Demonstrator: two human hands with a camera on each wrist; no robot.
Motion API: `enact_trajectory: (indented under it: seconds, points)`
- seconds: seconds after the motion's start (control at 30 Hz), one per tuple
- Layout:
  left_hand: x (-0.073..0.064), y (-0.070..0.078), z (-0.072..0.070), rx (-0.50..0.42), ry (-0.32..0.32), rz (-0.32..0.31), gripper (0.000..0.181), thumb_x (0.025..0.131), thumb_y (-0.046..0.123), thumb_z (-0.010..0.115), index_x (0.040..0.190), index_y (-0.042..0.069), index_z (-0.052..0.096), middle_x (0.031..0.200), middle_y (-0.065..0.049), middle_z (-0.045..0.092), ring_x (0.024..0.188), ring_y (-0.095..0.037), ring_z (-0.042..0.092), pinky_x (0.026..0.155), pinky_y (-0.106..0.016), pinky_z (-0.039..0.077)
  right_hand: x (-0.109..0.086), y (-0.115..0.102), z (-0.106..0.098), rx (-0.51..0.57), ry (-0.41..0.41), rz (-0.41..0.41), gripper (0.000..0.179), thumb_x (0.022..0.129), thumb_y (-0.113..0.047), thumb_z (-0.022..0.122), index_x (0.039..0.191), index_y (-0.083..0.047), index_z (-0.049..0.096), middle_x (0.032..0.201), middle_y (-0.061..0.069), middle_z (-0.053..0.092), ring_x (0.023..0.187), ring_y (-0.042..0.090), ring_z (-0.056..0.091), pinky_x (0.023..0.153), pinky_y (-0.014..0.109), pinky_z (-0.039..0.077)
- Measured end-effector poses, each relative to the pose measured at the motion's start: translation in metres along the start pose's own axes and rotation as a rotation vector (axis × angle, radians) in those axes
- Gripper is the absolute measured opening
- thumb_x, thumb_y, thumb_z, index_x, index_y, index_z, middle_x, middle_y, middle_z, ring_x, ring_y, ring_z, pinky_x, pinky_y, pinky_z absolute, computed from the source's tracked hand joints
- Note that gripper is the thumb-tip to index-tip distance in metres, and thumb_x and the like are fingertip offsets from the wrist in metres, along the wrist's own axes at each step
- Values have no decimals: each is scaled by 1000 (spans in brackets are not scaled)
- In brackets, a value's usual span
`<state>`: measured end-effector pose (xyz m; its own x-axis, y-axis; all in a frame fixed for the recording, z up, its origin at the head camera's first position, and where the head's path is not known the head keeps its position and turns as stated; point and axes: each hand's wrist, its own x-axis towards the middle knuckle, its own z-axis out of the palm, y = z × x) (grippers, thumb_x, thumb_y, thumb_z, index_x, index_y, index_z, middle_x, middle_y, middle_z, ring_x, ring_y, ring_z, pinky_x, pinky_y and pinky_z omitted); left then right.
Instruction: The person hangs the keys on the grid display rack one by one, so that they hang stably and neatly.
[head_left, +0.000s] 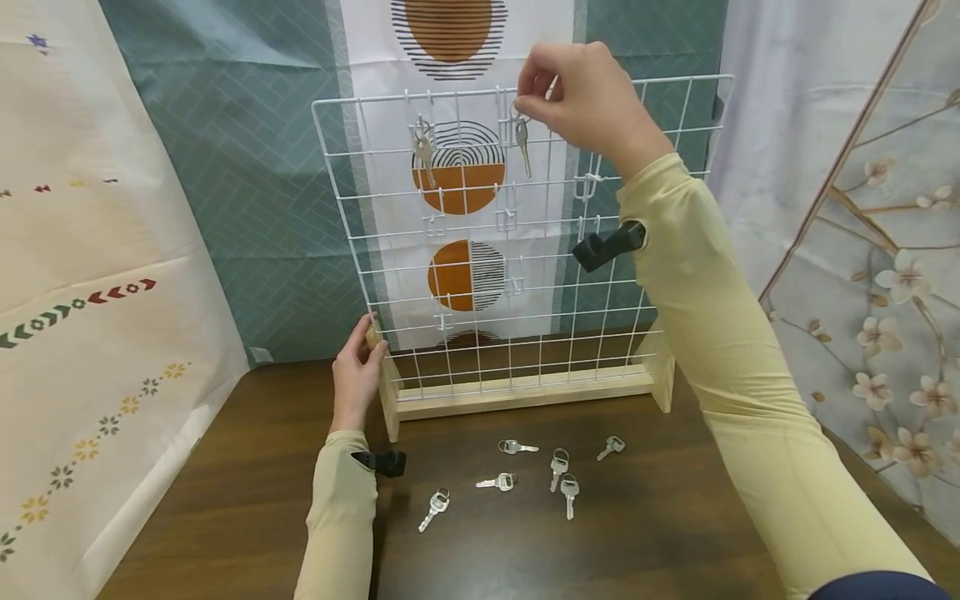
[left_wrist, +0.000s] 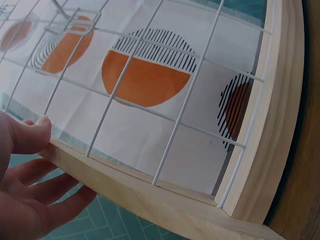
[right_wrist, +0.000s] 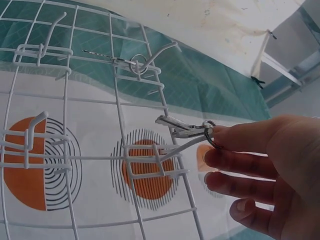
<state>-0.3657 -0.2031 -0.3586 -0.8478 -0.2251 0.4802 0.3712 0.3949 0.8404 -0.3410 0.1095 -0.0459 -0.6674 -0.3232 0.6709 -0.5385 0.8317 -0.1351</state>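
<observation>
My right hand point(head_left: 588, 96) is raised at the upper part of a white wire grid point(head_left: 339, 197). Its thumb and finger pinch the ring of a metal key point(head_left: 523, 146). In the right wrist view, that key ring point(right_wrist: 210, 134) is at the tip of a white hook point(right_wrist: 187, 145), with the key pointing toward the grid. Another key point(head_left: 424, 154) hangs by its ring from a hook further left. My left hand point(head_left: 356, 379) holds the left post of the wooden stand point(head_left: 525, 394), thumb in front and fingers behind, as the left wrist view shows.
Several loose keys on rings, one a key point(head_left: 434, 510) at front left, lie on the brown table point(head_left: 247, 500) before the stand. More white hooks point(head_left: 587, 187) are fixed on the grid. A patterned cloth point(head_left: 255, 167) hangs behind, with curtains at both sides.
</observation>
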Motion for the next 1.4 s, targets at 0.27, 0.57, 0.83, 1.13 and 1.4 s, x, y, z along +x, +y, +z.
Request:
enact_trajectory:
  seconds: [0.27,0.57,0.83,1.13,1.4]
  points:
    - [2,3,0,20,4,10,50,95,6,59,143,19,49,139,-15,56,113,-31,63,72,-6,40,2,1,-1,0,6,28,32,98,-28,54,121,-7,56,108,6,60,85,12,46,74,18,38]
    - [3,2,-4,15,4,8,50,96,6,58,144,19,49,139,-16,56,115,-31,62,72,-3,39,3,-5,-2,-19,-8,-22,24,99,-23,51,113,-7,62,105,5,60,90,13,48,78,18,40]
    - [3,1,-6,15,6,3,51,96,7,58,145,17,47,141,-15,54,117,-32,61,73,-1,38,3,-9,2,-30,-75,-31,22,99,-21,49,113,-9,63,98,9,61,85,17,49,77,22,40]
    - [5,-2,-7,30,12,7,51,96,8,58,145,16,46,139,-15,56,115,-32,62,72,-4,38,-9,-10,7,11,-26,-60,25,98,-20,50,119,-10,60,97,9,64,81,18,50,75,25,40]
    - [0,-12,-6,69,24,-8,51,95,8,60,144,18,48,129,-19,62,106,-30,64,68,-9,39,-52,-11,27,61,37,-224,14,96,-15,57,104,-6,64,75,11,66,62,19,50,60,26,37]
